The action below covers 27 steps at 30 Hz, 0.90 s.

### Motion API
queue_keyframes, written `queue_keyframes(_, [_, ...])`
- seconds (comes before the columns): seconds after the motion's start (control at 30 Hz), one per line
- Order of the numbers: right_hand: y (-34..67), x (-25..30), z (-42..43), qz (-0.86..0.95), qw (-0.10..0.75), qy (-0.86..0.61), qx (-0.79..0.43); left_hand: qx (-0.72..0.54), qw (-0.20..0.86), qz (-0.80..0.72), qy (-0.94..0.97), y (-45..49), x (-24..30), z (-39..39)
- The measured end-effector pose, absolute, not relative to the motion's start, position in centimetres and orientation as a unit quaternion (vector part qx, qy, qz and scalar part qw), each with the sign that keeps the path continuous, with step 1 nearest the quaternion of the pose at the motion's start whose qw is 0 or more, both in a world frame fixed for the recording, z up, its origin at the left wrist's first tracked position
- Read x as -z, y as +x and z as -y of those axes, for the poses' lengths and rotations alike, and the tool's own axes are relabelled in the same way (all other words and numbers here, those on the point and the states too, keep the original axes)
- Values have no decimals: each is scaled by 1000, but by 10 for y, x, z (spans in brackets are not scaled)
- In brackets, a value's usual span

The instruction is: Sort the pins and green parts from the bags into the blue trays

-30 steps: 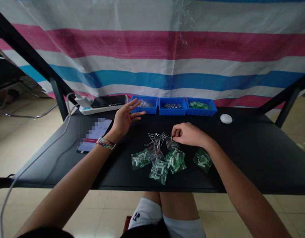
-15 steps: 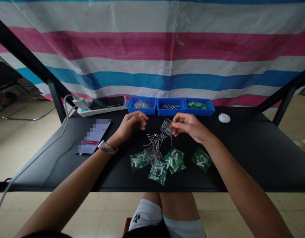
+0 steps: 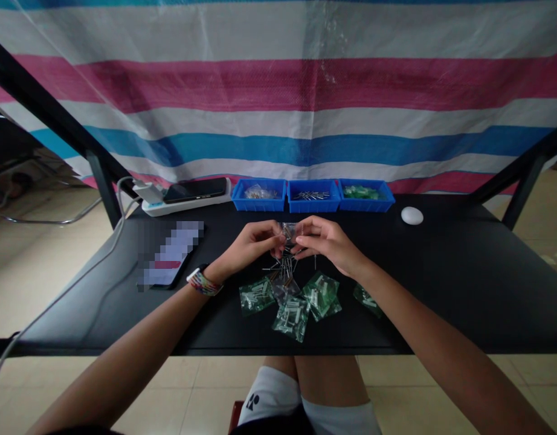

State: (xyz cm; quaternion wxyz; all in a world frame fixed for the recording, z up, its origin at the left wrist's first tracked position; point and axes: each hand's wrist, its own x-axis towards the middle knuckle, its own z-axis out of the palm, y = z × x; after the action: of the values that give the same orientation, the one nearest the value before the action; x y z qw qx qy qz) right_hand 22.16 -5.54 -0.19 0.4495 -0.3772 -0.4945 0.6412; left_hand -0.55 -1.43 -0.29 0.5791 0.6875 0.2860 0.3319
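A small clear plastic bag (image 3: 288, 231) with small metal-looking pieces inside is held up between both hands. My left hand (image 3: 259, 239) pinches its left side, and my right hand (image 3: 324, 241) pinches the right side. Just below the fingers lies a loose pile of thin metal pins (image 3: 285, 266), partly covered by the hands. Nearer the front edge are several green-tinted bags of pale pieces, among them one at left (image 3: 255, 296), one in front (image 3: 291, 318) and one at right (image 3: 322, 295). Another clear bag (image 3: 285, 289) lies amid them.
Three blue bins stand at the back: one with clear bags (image 3: 259, 205), one with metal pins (image 3: 313, 205), one with green bags (image 3: 367, 205). A white power strip (image 3: 188, 206) carries a dark phone (image 3: 196, 190). Another phone (image 3: 172, 257) lies left; a white mouse (image 3: 412, 215) right.
My left hand has come right and taken hold of the clear bag's left side. My right hand has shifted slightly left with the bag, and its forearm now partly covers the rightmost green bag.
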Motion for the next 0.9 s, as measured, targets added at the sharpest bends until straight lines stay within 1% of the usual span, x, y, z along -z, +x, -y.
queue_keyframes(0.13, [219,3,56,508,447,-379,-632,-322,574,-292,694,-6,1,15])
queue_keyframes(0.33, [217,7,55,521,453,-392,-608,-287,510,-327,742,-8,1,15])
queue_keyframes(0.4, [217,8,54,525,460,-397,-595,-289,520,-337,730,-9,2,15])
queue_keyframes(0.47, [216,10,54,536,473,-402,-572,-289,553,-342,703,-10,3,14])
queue_keyframes(0.63, [214,9,59,603,503,-412,-463,-268,642,-331,637,-11,4,10])
queue_keyframes(0.8, [214,5,63,701,511,-400,-295,-290,667,-333,601,-10,6,9])
queue_keyframes(0.9, [214,4,64,729,512,-381,-248,-311,667,-325,595,-9,6,10])
